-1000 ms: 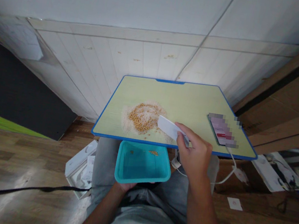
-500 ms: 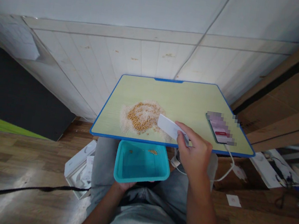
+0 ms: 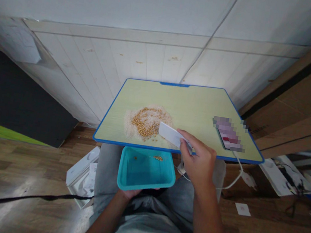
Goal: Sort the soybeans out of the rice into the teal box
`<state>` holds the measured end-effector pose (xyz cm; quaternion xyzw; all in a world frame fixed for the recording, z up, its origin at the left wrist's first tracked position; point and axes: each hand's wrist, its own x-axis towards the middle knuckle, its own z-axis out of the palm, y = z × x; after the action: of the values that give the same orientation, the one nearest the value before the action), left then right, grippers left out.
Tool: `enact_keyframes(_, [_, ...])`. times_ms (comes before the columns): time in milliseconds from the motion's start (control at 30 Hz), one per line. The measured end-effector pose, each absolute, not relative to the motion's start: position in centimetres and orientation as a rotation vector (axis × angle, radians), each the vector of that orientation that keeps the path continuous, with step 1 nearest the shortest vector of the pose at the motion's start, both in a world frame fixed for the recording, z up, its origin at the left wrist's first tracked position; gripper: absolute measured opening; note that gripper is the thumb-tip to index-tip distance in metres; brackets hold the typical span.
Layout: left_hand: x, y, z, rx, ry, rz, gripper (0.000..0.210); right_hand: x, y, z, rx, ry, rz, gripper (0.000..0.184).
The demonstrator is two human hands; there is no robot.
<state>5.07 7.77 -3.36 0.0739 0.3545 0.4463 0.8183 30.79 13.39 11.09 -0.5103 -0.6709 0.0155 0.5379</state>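
My right hand [image 3: 198,164] grips a flat white card [image 3: 169,134] whose far edge rests at the right side of a heap of white rice mixed with yellow beans [image 3: 146,121] on the green lap table [image 3: 194,107]. My left hand [image 3: 131,193] holds a teal plastic tray [image 3: 147,170] from below, just under the table's near blue edge. A few yellow beans [image 3: 158,157] lie inside the tray near its far wall.
A phone [image 3: 228,134] with a white cable [image 3: 237,175] lies at the table's right side. White papers [image 3: 82,175] sit on the wooden floor to the left, a black cord [image 3: 14,198] crosses the floor. Brown boards [image 3: 300,103] lean at the right.
My right hand and the card have shifted slightly left, closer into the heap. The tray stays under the table edge.
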Motion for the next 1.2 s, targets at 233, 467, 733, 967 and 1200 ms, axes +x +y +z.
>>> enact_keyframes(233, [5.1,7.9,-3.8,0.110,0.778,0.988,0.065,31.0,13.4,11.3,-1.218,-1.629,0.064,0.040])
enact_keyframes(467, [5.0,7.7,-4.7,0.118,0.839,1.000,0.066,30.9,13.5,11.4,-1.188,-1.596,0.000,0.039])
enact_keyframes(733, [5.0,7.7,-5.0,0.161,0.789,0.973,0.071,31.1,13.2,11.2,-1.223,-1.623,0.030,0.038])
enact_keyframes(967, [4.5,7.8,-5.3,0.130,0.761,0.964,0.071,31.6,12.7,11.6,-1.228,-1.675,0.116,0.039])
enact_keyframes(1200, [5.0,7.8,-4.3,0.132,0.795,0.955,0.073,31.4,12.7,11.4,-1.199,-1.639,0.104,0.038])
